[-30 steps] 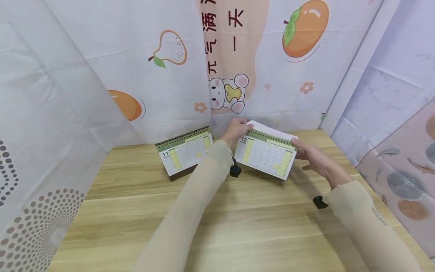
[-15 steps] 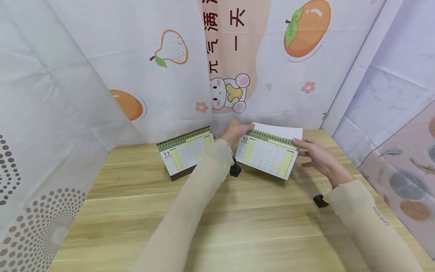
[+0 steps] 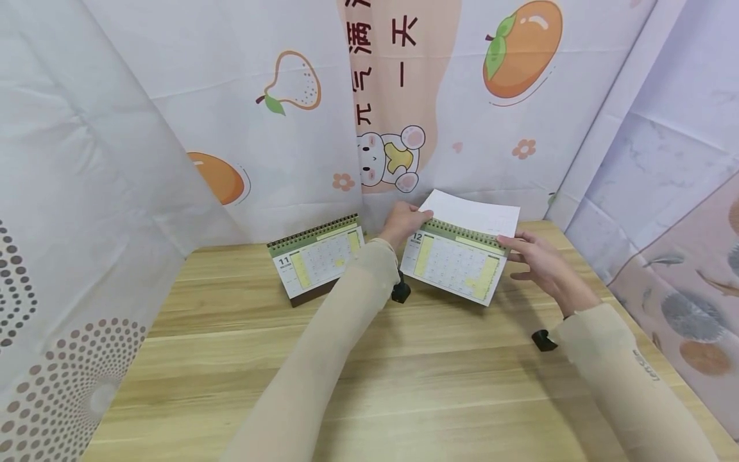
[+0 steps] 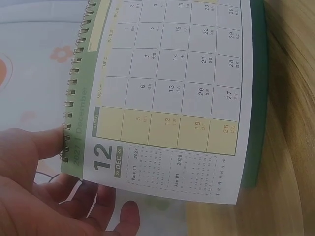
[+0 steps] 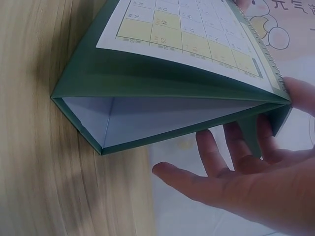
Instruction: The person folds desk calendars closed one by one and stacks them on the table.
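A spiral-bound desk calendar [image 3: 453, 266] showing December stands tilted at the back of the wooden table. Behind its coil a white sheet [image 3: 473, 215] sticks up. My left hand [image 3: 399, 223] pinches the top left corner, thumb by the rings and fingers behind, as the left wrist view shows. My right hand [image 3: 537, 266] holds the top right corner, with the thumb at the spiral and the other fingers at the back. In the right wrist view the calendar's green triangular stand [image 5: 123, 78] shows its hollow side. Left of my left hand stands a similar calendar [image 3: 317, 260] turned to November.
The wooden table [image 3: 404, 378] ends against a white printed curtain [image 3: 231, 70] at the back. A pale patterned cloth [image 3: 681, 256] hangs on the right. Black mounts [image 3: 544, 341] are worn below my wrists.
The white sheet behind the December calendar's coil has risen and shows much more of its face. Both hands stay at the top corners, with the right hand shifted slightly to the right.
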A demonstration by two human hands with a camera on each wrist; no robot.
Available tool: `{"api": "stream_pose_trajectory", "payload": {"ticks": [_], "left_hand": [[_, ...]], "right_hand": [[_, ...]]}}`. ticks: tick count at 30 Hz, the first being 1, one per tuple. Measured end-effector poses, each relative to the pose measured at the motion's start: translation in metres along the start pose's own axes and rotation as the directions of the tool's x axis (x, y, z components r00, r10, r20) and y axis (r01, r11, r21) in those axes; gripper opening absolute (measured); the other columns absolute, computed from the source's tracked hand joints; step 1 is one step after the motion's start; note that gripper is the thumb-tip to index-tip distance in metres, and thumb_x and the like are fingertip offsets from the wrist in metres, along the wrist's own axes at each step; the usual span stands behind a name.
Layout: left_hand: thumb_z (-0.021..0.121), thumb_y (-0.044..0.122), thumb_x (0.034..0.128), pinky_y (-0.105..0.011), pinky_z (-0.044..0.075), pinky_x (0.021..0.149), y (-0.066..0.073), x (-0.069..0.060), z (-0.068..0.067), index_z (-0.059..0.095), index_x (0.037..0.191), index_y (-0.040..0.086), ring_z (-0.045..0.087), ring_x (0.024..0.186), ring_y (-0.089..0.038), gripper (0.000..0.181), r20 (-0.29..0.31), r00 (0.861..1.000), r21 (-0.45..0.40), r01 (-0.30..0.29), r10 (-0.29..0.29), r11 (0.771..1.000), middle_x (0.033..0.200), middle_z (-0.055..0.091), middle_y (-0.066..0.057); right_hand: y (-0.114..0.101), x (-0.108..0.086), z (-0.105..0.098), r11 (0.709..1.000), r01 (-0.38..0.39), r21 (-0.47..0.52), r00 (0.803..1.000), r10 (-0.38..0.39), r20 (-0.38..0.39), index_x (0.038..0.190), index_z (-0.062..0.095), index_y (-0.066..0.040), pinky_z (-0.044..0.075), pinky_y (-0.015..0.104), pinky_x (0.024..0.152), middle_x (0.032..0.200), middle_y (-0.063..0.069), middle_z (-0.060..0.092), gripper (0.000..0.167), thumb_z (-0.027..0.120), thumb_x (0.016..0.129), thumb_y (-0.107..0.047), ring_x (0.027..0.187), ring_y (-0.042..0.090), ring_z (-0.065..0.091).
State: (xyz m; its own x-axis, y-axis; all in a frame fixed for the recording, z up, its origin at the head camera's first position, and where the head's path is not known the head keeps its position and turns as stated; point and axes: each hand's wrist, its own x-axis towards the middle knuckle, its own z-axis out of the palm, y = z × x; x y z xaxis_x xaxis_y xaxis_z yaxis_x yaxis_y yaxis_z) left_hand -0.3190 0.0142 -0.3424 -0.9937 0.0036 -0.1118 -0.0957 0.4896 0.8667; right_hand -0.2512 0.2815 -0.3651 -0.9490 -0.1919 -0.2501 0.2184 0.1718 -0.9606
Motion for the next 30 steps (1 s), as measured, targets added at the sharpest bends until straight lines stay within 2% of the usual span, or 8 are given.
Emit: {"api": "stream_pose_trajectory", "payload": {"ticks": [2,4,7,12,20,24,30], "left_hand": [[0.070,0.030,0.0963,-0.034,0.049,0.092,-0.0002,0.0005,0.0008,0.073,0.112,0.000,0.061,0.097,-0.022,0.034,-0.001,1.000,-0.004,0.004,-0.004,1.000,0.105,0.070,-0.011],[0.070,0.031,0.0967,-0.034,0.049,0.093,-0.0002,0.0008,0.0019,0.072,0.114,0.000,0.061,0.098,-0.021,0.035,0.004,1.000,-0.013,0.008,-0.008,1.000,0.107,0.070,-0.010],[0.069,0.032,0.0977,-0.034,0.048,0.095,-0.0004,0.0012,0.0038,0.070,0.118,0.002,0.061,0.099,-0.020,0.037,0.011,1.000,-0.026,0.018,-0.017,1.000,0.107,0.068,-0.009],[0.066,0.033,0.1000,-0.031,0.049,0.087,-0.0027,0.0023,0.0068,0.071,0.109,0.005,0.062,0.091,-0.017,0.030,0.028,0.999,-0.062,0.045,-0.043,0.997,0.097,0.068,-0.005],[0.063,0.036,0.1016,-0.029,0.045,0.079,-0.0055,0.0032,0.0082,0.069,0.095,0.009,0.059,0.086,-0.016,0.028,0.037,0.999,-0.063,0.023,-0.020,0.998,0.090,0.066,-0.003],[0.063,0.036,0.1016,-0.030,0.044,0.079,-0.0048,0.0018,0.0078,0.069,0.095,0.008,0.057,0.087,-0.017,0.028,0.026,1.000,-0.051,0.010,-0.009,0.999,0.091,0.065,-0.003],[0.064,0.034,0.1014,-0.031,0.045,0.083,-0.0050,0.0019,0.0051,0.067,0.105,0.007,0.057,0.091,-0.018,0.028,0.019,1.000,-0.075,0.008,-0.006,0.997,0.096,0.064,-0.004]], "right_hand": [[-0.0002,-0.0003,0.0002,1.000,0.015,0.004,1.000,-0.015,-0.007,0.123,0.048,-0.016,0.039,0.059,0.106,0.103,-0.017,0.067,0.035,0.062,0.102,-0.041,0.108,0.011,0.059],[-0.0002,-0.0007,0.0003,0.999,0.031,0.018,0.999,-0.031,-0.015,0.123,0.048,-0.013,0.049,0.043,0.098,0.103,-0.016,0.068,0.035,0.062,0.102,-0.037,0.100,0.007,0.064],[0.0005,-0.0010,0.0003,0.998,0.054,0.039,0.998,-0.053,-0.024,0.123,0.047,-0.009,0.055,0.028,0.084,0.103,-0.013,0.068,0.034,0.063,0.102,-0.032,0.094,0.007,0.067],[0.0025,-0.0010,0.0006,0.998,0.064,0.021,0.998,-0.064,-0.025,0.125,0.050,-0.008,0.054,0.028,0.084,0.106,-0.013,0.066,0.036,0.063,0.102,-0.032,0.097,0.007,0.065],[0.0033,-0.0006,0.0004,0.996,0.085,0.041,0.996,-0.083,-0.034,0.121,0.054,-0.007,0.054,0.026,0.083,0.102,-0.014,0.070,0.032,0.064,0.102,-0.031,0.096,0.006,0.065],[0.0028,-0.0012,0.0006,0.993,0.107,0.055,0.994,-0.105,-0.038,0.119,0.057,-0.007,0.054,0.024,0.082,0.101,-0.013,0.071,0.029,0.065,0.101,-0.029,0.094,0.006,0.067],[0.0011,-0.0006,0.0020,0.993,0.116,0.025,0.992,-0.115,-0.047,0.115,0.061,-0.009,0.054,0.024,0.083,0.103,-0.013,0.070,0.026,0.065,0.101,-0.030,0.095,0.006,0.066]]}}
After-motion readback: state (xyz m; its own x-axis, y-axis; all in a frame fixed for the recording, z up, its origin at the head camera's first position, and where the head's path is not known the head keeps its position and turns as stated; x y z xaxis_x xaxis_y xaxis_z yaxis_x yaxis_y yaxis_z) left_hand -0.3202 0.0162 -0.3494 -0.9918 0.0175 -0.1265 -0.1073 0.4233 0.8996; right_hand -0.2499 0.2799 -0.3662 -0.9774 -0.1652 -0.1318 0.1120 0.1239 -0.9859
